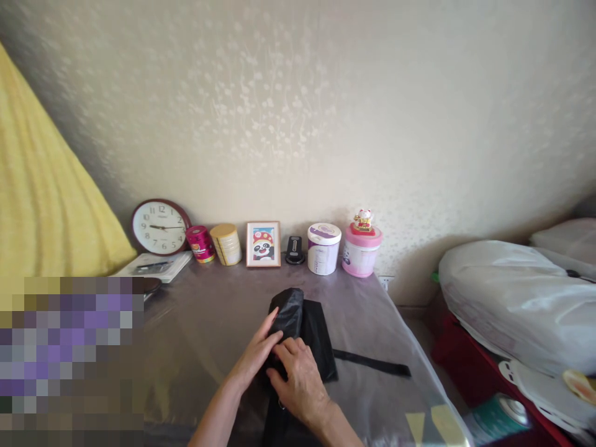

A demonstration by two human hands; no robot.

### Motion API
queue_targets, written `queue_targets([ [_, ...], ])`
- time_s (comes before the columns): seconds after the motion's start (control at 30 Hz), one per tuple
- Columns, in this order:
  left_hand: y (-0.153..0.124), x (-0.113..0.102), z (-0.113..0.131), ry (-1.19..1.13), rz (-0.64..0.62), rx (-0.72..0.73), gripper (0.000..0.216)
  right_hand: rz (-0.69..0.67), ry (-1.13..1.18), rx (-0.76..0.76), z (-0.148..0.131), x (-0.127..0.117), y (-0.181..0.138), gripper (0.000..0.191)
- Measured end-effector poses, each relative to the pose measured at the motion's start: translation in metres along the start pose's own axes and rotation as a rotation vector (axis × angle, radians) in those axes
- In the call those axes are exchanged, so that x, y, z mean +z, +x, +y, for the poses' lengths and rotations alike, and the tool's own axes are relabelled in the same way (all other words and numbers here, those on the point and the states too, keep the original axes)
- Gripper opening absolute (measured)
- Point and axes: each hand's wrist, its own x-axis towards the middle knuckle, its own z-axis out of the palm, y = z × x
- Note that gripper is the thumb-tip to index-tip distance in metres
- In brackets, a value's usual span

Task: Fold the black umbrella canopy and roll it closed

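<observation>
Black fabric bundle (289, 307) is on the covered table (209, 316), right under both hands. Left hand (256, 352): index and thumb fairly straight, spread apart, laid on the bundle's left side; other fingers mostly hidden, can't tell if it grips. Right hand (302, 377): fingers bent over the near part of the fabric, thumb apart and lower; can't tell if anything's pinched. Flat black panel (322, 341) just beyond and right of the right hand, black strap (372, 363) running out farther right. Well beyond the hands, along the wall: panda picture (263, 244), roughly straight ahead; clock (159, 227) off left; pink tub (359, 257) off right.
</observation>
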Motion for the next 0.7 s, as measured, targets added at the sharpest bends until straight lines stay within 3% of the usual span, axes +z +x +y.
queue_targets([
  [0.1, 0.001, -0.001, -0.001, -0.020, -0.006, 0.005, 0.057, -0.001, -0.016, -0.032, -0.003, 0.002, -0.005, 0.022],
  [0.27, 0.000, -0.002, -0.006, -0.108, -0.021, -0.020, 0.058, 0.078, 0.042, 0.021, -0.001, 0.010, -0.010, 0.056],
  [0.33, -0.001, -0.003, -0.008, -0.144, -0.027, -0.037, 0.058, 0.100, 0.047, 0.022, 0.000, 0.013, -0.010, 0.060],
  [0.57, 0.000, -0.005, -0.008, -0.105, 0.004, 0.012, 0.058, 0.032, 0.065, -0.092, -0.003, 0.008, -0.008, 0.030],
  [0.7, 0.001, 0.000, 0.003, 0.029, 0.135, 0.089, 0.054, 0.052, 0.034, -0.147, -0.002, 0.016, -0.010, 0.021],
])
